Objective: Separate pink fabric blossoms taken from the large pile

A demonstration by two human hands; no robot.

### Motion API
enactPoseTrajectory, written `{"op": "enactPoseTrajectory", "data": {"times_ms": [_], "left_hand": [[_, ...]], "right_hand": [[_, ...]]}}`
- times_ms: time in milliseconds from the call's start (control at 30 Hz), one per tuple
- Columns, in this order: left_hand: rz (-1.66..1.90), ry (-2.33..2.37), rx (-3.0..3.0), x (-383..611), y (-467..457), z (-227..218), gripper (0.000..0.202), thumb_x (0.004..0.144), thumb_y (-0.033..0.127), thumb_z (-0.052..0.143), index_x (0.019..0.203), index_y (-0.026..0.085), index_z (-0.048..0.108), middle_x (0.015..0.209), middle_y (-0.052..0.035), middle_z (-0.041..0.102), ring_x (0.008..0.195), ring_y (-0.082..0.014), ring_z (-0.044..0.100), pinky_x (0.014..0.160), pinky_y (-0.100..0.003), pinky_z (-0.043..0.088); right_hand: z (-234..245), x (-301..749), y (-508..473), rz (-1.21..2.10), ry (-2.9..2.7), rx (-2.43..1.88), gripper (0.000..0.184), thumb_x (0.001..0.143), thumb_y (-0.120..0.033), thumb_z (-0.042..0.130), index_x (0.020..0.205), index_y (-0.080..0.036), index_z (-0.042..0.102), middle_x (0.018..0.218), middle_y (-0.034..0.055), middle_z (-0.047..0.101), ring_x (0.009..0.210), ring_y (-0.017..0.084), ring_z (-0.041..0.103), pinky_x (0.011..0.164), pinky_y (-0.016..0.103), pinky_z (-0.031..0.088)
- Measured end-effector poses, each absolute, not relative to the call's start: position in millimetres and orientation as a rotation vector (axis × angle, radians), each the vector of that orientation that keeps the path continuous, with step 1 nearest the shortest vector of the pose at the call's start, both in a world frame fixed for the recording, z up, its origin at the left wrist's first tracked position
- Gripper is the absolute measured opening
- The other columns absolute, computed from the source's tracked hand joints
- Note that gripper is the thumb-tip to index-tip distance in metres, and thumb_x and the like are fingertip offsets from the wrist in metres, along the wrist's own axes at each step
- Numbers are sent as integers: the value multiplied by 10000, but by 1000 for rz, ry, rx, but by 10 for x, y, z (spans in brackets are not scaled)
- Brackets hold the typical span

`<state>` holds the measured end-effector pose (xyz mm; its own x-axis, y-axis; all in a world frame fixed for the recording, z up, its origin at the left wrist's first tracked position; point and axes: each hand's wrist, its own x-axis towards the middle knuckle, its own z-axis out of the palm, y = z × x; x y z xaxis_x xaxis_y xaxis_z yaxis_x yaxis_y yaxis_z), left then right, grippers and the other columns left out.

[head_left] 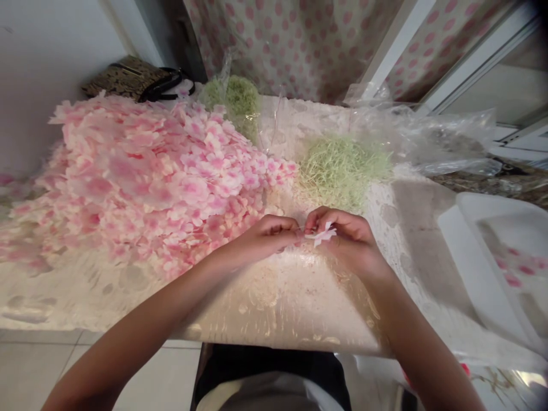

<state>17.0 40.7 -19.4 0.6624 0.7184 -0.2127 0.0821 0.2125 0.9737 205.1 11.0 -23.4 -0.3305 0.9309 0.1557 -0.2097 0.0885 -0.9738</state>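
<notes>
1. head view, the grip: the left hand (269, 237) and the right hand (346, 241) meet in front of the person, with their fingertips almost touching. the right hand's fingers (331, 220) are curled closed on a small pale pink fabric blossom (322, 233). the left hand is pinched shut just beside it, though whatever it holds is too fine to tell; a thin strand may run between them.

2. head view, handling: the blossom looks very light, soft and easily creased. its thin petals would likely bend or tear under a rough grip, so the centre, pinched between fingertips, seems the surest place to take hold.

3. head view, around the grip: a large heap of pink-and-white fabric petals (141, 177) lies just left of and beyond the hands. a mound of pale green shredded fibre (342, 171) sits directly beyond the grip, and a green bundle in clear plastic (237, 100) lies farther off. a crumpled clear plastic sheet (432, 137) spreads beyond and to the right. a white plastic tray (483, 251) with pink pieces inside stands right of the hands. nearer the person, a glossy patterned tablecloth (274, 302) covers the table below the grip.
</notes>
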Motion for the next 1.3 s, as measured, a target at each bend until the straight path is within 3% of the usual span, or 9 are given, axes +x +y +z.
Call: {"op": "enactPoseTrajectory", "data": {"times_ms": [200, 367, 433, 533, 933, 1300], "left_hand": [[647, 743, 1573, 109, 370, -135, 269, 897, 372, 474, 765, 162, 579, 516, 62, 306, 450, -70, 278, 427, -222, 192], [605, 674, 1805, 95, 325, -76, 236, 928, 334, 423, 917, 181, 601, 638, 31, 455, 488, -69, 341, 451, -210, 265], [599, 660, 1863, 85, 307, -92, 223, 924, 331, 436, 954, 187, 603, 600, 46, 438, 450, -62, 315, 423, -202, 247], [629, 635, 1977, 68, 300, -127, 203, 918, 314, 461, 922, 182, 615, 524, 67, 379, 431, -58, 305, 427, -193, 250], [708, 564, 2320, 63, 328, -42, 175, 910, 224, 465, 789, 172, 581, 617, 42, 547, 523, -73, 451, 552, -231, 336], [692, 555, 2489, 54, 326, -67, 157, 892, 153, 430, 810, 183, 560, 737, 25, 640, 614, -99, 553, 590, -256, 346]], "right_hand": [[-131, 2074, 72, 1258, -1607, -797, 76, 818, -174, 617, 841, -236, 655, 978, 45, 555, 929, 183, 575, 816, 353, 476], [-49, 2099, 56, 1133, -1679, -776, 165, 819, -95, 587, 866, -240, 650, 994, 45, 535, 935, 173, 561, 811, 339, 477], [-23, 2113, 50, 1118, -1723, -768, 181, 827, -80, 568, 870, -238, 643, 980, 46, 546, 927, 173, 562, 786, 333, 482], [-4, 2115, 34, 1085, -1775, -742, 187, 842, -69, 534, 887, -224, 630, 962, 51, 568, 907, 176, 573, 739, 328, 486], [11, 2072, 8, 1007, -1864, -740, 168, 830, -38, 518, 901, -178, 577, 955, 64, 557, 878, 162, 571, 736, 319, 470], [-17, 2074, 7, 1065, -1901, -820, 181, 828, -33, 511, 896, -192, 562, 969, 55, 548, 894, 161, 562, 754, 321, 456]]}}
